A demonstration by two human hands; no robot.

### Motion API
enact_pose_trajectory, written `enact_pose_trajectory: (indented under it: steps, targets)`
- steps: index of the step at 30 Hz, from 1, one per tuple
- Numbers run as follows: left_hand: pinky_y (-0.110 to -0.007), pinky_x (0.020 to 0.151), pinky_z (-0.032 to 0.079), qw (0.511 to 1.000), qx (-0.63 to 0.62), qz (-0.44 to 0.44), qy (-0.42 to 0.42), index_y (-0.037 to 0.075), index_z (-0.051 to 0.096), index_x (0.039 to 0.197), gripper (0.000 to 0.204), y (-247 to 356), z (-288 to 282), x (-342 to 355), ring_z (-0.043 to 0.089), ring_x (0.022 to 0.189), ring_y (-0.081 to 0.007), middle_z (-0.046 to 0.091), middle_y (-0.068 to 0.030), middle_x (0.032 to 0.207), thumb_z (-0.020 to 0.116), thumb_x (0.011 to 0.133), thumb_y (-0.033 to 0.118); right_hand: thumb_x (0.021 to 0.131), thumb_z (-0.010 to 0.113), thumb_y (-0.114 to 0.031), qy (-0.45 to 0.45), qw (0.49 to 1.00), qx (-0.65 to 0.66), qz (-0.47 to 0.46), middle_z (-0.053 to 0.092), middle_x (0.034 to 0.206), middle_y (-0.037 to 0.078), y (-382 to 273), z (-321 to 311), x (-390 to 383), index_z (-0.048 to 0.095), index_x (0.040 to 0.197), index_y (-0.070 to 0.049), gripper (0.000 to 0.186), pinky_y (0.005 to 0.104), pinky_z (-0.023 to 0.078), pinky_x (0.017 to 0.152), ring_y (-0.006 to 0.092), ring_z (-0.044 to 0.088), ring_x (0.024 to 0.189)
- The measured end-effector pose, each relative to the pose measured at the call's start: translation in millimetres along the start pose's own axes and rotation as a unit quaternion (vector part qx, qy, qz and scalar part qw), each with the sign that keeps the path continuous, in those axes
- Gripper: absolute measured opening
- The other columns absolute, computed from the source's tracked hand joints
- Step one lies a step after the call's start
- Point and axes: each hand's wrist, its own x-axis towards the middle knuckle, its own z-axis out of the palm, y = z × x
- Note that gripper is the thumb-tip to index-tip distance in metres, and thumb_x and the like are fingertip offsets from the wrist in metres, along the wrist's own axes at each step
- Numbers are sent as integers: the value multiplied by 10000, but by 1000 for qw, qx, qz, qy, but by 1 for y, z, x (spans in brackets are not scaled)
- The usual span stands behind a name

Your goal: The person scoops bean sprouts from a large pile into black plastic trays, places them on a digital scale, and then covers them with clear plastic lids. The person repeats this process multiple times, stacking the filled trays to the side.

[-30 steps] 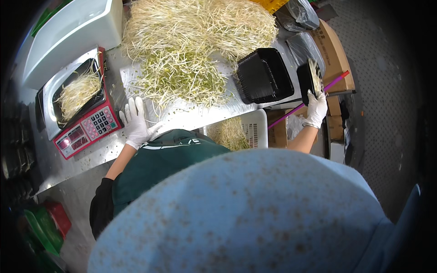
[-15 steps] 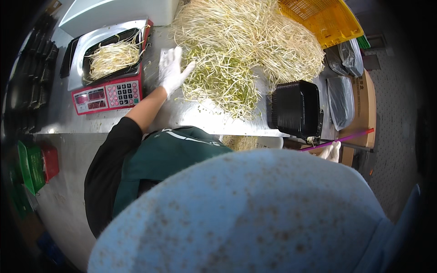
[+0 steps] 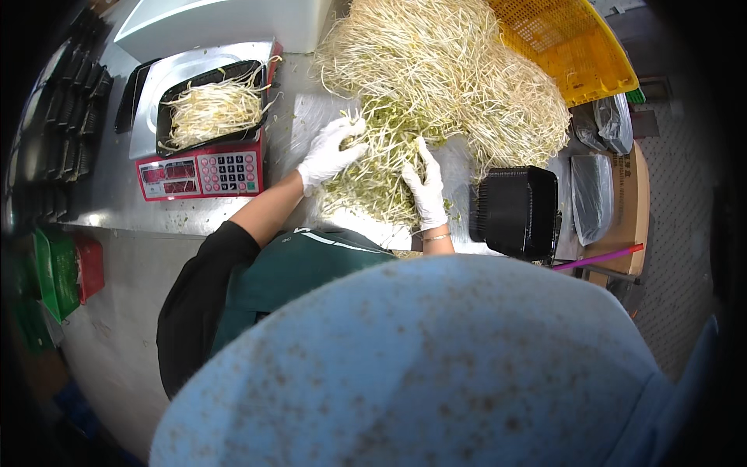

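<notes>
A heap of greenish bean sprouts [image 3: 381, 183] lies on the metal table in front of me, joined to a larger pale pile of sprouts [image 3: 459, 86] behind. My left hand [image 3: 331, 153], in a white glove, bends its fingers and thumb into the left side of the green heap, closed on some sprouts. Along the heap's right side rests my right hand [image 3: 426, 187], also white-gloved, its fingers stretched out and apart against the sprouts. To the left, a black tray of sprouts [image 3: 214, 113] sits on a red digital scale [image 3: 202, 175].
Stacked black trays [image 3: 517, 210] stand right of my right hand. Beyond them lie a clear plastic bag pack [image 3: 591, 198] and a cardboard box [image 3: 632, 194]. A yellow crate [image 3: 580, 58] is at the back right, a white bin [image 3: 226, 27] at the back left. More black trays [image 3: 66, 124] line the far left.
My left hand has moved right from the bare table onto the green sprouts. My right hand has come up from beside the table to the heap's right side. The view has shifted slightly.
</notes>
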Motion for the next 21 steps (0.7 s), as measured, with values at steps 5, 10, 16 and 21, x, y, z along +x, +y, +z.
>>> enact_pose_trajectory:
  steps: [5, 10, 16, 21]
  targets:
    - [-450, 1013, 372, 993, 96, 41, 52, 107, 572, 1207, 492, 2, -1, 61, 479, 1189, -382, 530, -220, 1228, 581, 869, 464, 814, 715, -285, -38, 988, -98, -115, 654, 1135, 140, -35, 0, 86, 628, 1200, -72, 449, 369, 451, 928, 281, 612, 1036]
    - [-419, 827, 489, 982, 12, 150, -110, 100, 620, 1117, 372, -12, 32, 80, 620, 945, -330, 651, -133, 1040, 549, 899, 393, 834, 702, -330, -127, 973, -186, -42, 662, 1073, 174, -2, -2, 73, 657, 1130, -49, 411, 362, 480, 900, 291, 634, 986]
    - [-407, 810, 493, 963, 112, 112, -219, 102, 671, 1104, 301, 45, 13, 49, 623, 892, -315, 682, -103, 1017, 556, 905, 295, 903, 617, -312, -88, 988, -110, 55, 678, 1052, 124, -47, -29, 72, 684, 1111, -77, 321, 338, 478, 875, 237, 638, 987]
    - [-417, 789, 469, 952, 132, 214, -176, 118, 672, 1063, 237, 43, 19, 44, 597, 872, -313, 662, -97, 907, 568, 884, 234, 925, 509, -403, -162, 923, -332, -103, 679, 902, 139, 3, 10, 107, 711, 994, -161, 322, 371, 507, 740, 308, 638, 844]
